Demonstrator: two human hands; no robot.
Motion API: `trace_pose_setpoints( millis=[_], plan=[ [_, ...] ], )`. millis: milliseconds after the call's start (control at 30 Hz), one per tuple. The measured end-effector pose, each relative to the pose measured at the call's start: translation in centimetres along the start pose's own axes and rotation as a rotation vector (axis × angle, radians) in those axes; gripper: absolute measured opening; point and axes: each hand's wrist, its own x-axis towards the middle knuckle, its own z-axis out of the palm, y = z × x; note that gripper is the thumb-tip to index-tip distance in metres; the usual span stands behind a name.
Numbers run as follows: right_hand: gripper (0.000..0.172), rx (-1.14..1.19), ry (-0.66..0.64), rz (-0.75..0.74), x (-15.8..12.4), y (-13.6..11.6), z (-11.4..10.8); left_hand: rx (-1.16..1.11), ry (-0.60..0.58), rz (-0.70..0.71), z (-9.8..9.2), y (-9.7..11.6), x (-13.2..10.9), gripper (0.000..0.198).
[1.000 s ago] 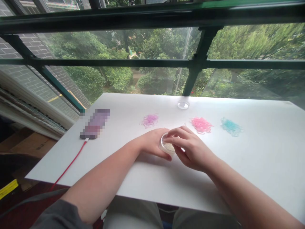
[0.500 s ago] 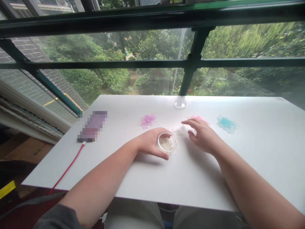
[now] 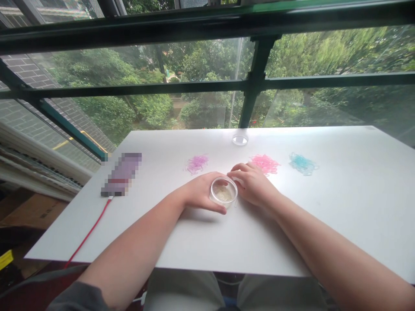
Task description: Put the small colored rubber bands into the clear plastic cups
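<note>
My left hand [image 3: 199, 192] is wrapped round a small clear round container [image 3: 223, 192] that stands on the white table [image 3: 340, 207] and holds pale, whitish loops. My right hand [image 3: 253, 183] lies just to its right, fingers curled down onto the table beside the container's rim; what is under them is hidden. Behind the hands lie three small heaps of tiny bands: a purple heap [image 3: 196, 163], a pink heap [image 3: 265, 163] and a teal heap [image 3: 302, 163]. A clear round lid [image 3: 240, 139] rests near the table's far edge.
A blurred-out flat device [image 3: 121, 174] lies at the table's left with a red cable [image 3: 87, 233] running off the front edge. A dark-framed window [image 3: 256, 82] rises directly behind the table. Cardboard boxes [image 3: 29, 211] sit on the floor at left.
My right hand left the container's top, reached out toward the pink heap, then came back beside the container. My left hand has kept hold of the container.
</note>
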Motion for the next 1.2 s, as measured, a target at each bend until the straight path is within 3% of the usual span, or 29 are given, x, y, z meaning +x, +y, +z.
trace_pose_setpoints(
  millis=[433, 700, 967, 1200],
  plan=[
    [0.019, 0.014, 0.008, 0.035, 0.2, 0.5, 0.2, -0.013, 0.007, 0.01, 0.0, -0.1, 0.0, 0.067],
    [0.017, 0.156, 0.157, 0.11, -0.2, 2.0, -0.8, -0.016, 0.007, -0.001, 0.0, -0.1, -0.1, 0.069],
    [0.023, 0.16, -0.089, 0.057, -1.0, 2.5, -2.0, -0.017, 0.006, 0.001, 0.0, -0.2, -0.1, 0.07],
    [0.023, 0.086, -0.15, 0.06, -0.8, 1.7, -1.9, -0.025, 0.012, -0.005, 0.0, -0.1, 0.0, 0.069]
  ],
)
